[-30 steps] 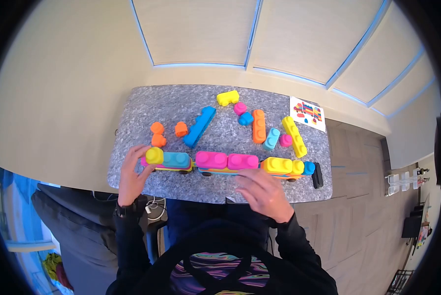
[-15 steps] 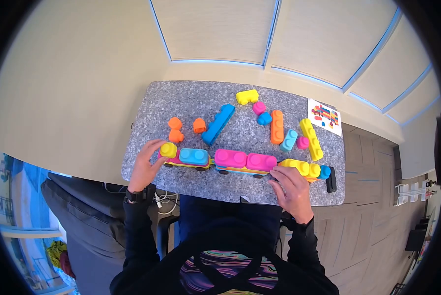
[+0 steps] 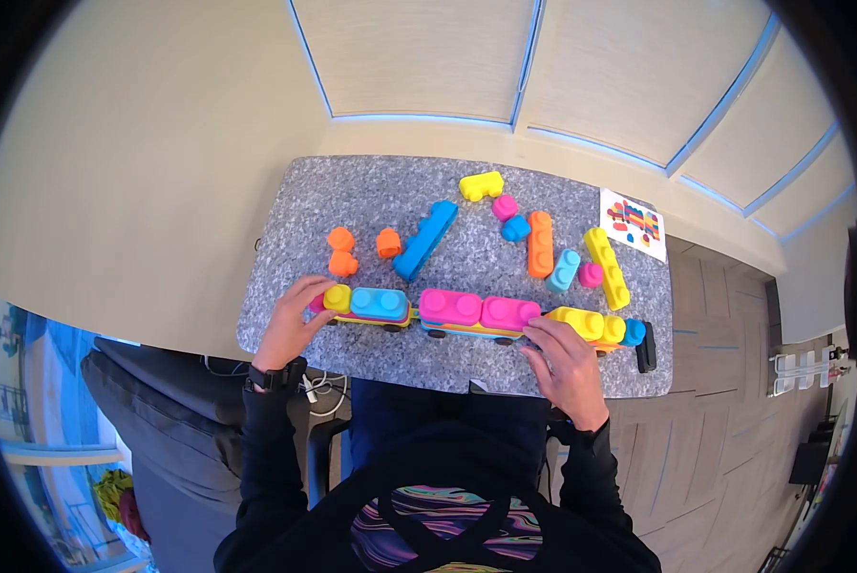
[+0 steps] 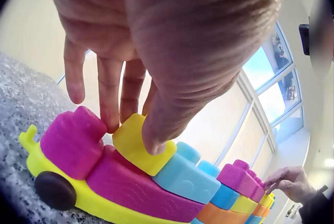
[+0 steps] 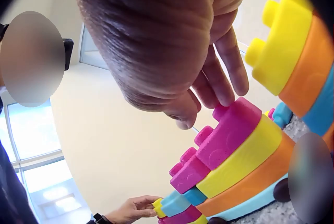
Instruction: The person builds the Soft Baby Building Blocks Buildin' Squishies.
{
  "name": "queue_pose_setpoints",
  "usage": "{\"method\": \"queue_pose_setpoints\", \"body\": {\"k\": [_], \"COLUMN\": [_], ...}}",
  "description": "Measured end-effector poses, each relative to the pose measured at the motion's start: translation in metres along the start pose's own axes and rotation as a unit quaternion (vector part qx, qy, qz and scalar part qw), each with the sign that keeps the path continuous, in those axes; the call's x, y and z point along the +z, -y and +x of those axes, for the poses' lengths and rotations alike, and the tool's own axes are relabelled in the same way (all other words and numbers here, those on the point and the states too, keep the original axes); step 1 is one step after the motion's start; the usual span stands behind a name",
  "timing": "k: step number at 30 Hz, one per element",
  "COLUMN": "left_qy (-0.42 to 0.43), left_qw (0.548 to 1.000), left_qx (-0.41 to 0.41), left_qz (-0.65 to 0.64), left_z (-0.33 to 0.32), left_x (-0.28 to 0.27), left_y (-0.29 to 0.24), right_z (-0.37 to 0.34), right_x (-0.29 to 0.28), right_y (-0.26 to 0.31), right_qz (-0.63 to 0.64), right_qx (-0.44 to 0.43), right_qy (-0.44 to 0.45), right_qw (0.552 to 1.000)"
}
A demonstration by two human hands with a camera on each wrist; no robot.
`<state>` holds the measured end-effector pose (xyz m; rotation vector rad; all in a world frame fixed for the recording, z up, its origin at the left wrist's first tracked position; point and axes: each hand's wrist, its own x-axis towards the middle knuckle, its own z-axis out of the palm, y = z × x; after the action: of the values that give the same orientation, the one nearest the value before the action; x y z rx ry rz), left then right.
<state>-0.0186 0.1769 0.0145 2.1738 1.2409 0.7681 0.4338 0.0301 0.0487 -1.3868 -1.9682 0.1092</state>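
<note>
- Our left hand has brought the yellow block down beside the light-blue block; the two now look level on the magenta base.
- That grip pinches the yellow block between thumb and fingers, so it seems placed, though we cannot tell whether it is fully seated.
- Our right hand has moved to the pink block, fingertips at its end, fingers extended, grasping nothing.
</note>
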Motion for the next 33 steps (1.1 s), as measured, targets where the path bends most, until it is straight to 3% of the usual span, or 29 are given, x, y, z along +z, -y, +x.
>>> {"method": "queue_pose_setpoints", "body": {"k": [17,20,24,27,29,33], "left_qy": [0.037,0.036,0.046,0.112,0.190,0.202], "left_qw": [0.996,0.996,0.984,0.972,0.961,0.952], "left_qx": [0.025,0.017,0.066,0.107,0.052,0.055], "left_qz": [0.075,0.086,0.160,0.175,0.196,0.223], "left_z": [0.012,0.035,0.082,0.104,0.116,0.123], "left_x": [-0.012,-0.026,-0.020,-0.013,-0.008,-0.001], "left_y": [-0.005,-0.003,0.038,0.060,0.051,0.048], "right_z": [-0.005,-0.007,-0.009,-0.010,-0.010,-0.011], "right_x": [0.006,0.006,0.004,0.001,-0.001,-0.002], "right_y": [-0.004,-0.005,-0.004,-0.003,-0.001,0.001], "right_qz": [0.008,0.011,0.012,0.006,0.004,0.003], "right_qx": [0.015,0.012,0.011,0.012,0.010,0.004], "right_qy": [-0.012,-0.009,-0.008,-0.003,-0.006,-0.008], "right_qw": [1.000,1.000,1.000,1.000,1.000,1.000]}}
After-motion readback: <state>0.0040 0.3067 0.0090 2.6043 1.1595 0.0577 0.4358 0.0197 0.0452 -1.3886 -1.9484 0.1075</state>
